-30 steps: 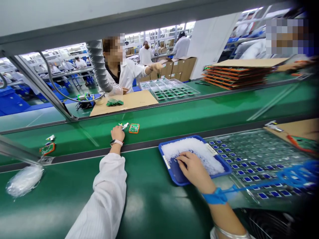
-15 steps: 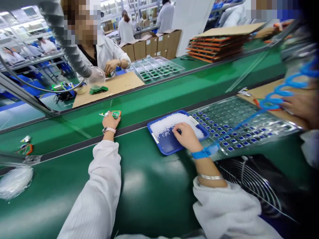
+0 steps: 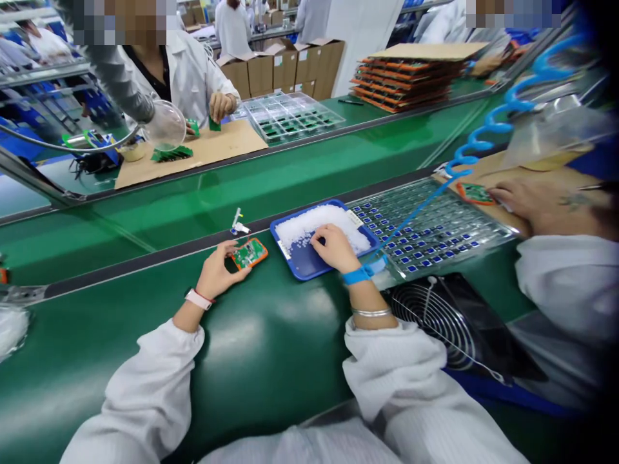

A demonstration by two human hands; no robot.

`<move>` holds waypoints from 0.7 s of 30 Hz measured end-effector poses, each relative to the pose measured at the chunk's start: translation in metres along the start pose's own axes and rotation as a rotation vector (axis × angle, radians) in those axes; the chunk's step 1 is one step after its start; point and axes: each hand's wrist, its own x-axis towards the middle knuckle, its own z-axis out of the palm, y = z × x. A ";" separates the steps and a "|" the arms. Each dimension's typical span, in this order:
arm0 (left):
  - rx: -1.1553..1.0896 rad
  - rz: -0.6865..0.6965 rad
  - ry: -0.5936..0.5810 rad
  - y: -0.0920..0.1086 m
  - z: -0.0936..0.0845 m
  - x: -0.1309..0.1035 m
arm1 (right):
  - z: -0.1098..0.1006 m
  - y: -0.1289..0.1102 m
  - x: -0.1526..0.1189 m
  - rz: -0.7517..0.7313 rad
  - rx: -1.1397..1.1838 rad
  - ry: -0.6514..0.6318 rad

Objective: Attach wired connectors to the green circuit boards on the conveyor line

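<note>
My left hand [image 3: 220,270] grips the near left edge of a green circuit board with an orange frame [image 3: 250,254], over the green bench. A small white part with wires [image 3: 239,223] lies just beyond the board, on the belt. To the right, a blue tray [image 3: 307,267] holds many small white pieces [image 3: 333,219]. Over that tray is my right hand [image 3: 335,248], thumb and forefinger pinched together above the pieces; anything between the fingertips is too small to make out. A blue strap circles my right wrist.
A clear tray of blue-topped parts [image 3: 425,254] adjoins the blue tray. Nearer stands a black fan [image 3: 454,322]. At right, another person's hand [image 3: 536,206] is by a second board [image 3: 476,193]. Across the belt [image 3: 207,200], a person handles green boards. A blue coiled cord [image 3: 483,138] hangs at right.
My left hand has drawn the orange-framed board from the belt toward me, leaving the white part there. My right hand remains over the blue tray. The whole view has shifted.
</note>
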 end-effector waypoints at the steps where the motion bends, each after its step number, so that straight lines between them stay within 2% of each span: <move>1: 0.041 0.032 -0.048 0.003 0.001 -0.008 | 0.001 0.001 0.000 -0.009 -0.005 -0.008; 5: 0.134 0.173 -0.190 0.008 -0.002 -0.037 | 0.000 0.005 -0.001 -0.033 -0.025 -0.029; 9: 0.101 0.191 -0.204 0.009 -0.006 -0.053 | -0.005 -0.003 -0.001 -0.057 -0.023 -0.023; 13: -0.057 0.134 -0.081 0.017 0.001 -0.048 | -0.002 -0.050 -0.011 -0.197 0.192 0.013; 17: -0.238 0.075 0.031 0.026 0.014 -0.035 | 0.021 -0.103 -0.031 -0.332 0.439 -0.150; 19: -0.262 0.070 0.034 0.027 0.017 -0.032 | 0.033 -0.114 -0.039 -0.330 0.493 -0.198; 21: -0.259 0.052 0.024 0.026 0.019 -0.032 | 0.041 -0.116 -0.043 -0.313 0.516 -0.223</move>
